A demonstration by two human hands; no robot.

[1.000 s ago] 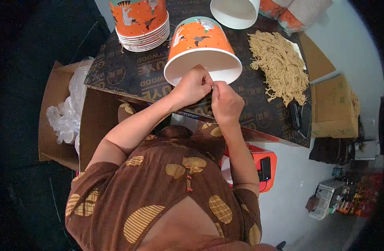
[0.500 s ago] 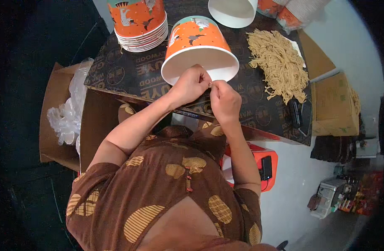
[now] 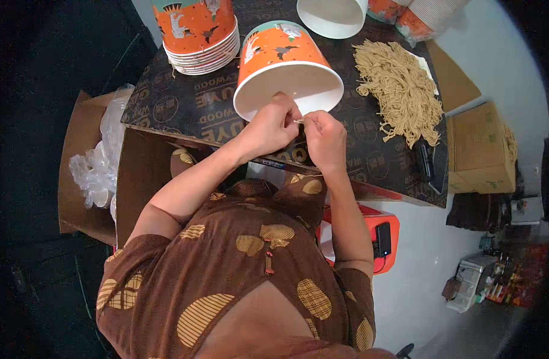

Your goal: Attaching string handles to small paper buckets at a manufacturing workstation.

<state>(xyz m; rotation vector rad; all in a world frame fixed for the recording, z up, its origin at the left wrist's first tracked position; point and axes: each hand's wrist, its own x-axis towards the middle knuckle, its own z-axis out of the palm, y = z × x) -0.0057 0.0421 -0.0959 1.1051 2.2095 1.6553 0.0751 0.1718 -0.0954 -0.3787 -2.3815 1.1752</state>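
Observation:
Both of my hands meet in front of an orange paper bucket (image 3: 281,51) with printed animals, lying on its side with its white mouth toward me. My left hand (image 3: 271,127) is pinched at the lower rim, some fingers hidden against the bucket's mouth. Close beside it, my right hand (image 3: 326,140) is pinched too. A short bit of thin pale cord (image 3: 299,121) shows between the fingertips; most of it is hidden. To the right lies a loose heap of beige cords (image 3: 400,90), apart from both hands.
A stack of orange buckets (image 3: 196,33) stands at the table's far left, a white-mouthed bucket (image 3: 333,17) at the back. A dark tool with a black handle (image 3: 424,161) lies near the right edge. Cardboard boxes (image 3: 481,146) flank the table; the left one (image 3: 86,143) holds plastic bags.
Both hands stay pinched at the bucket's lower rim. My right hand's fingers have shifted slightly around the cord. The bucket has tilted a little.

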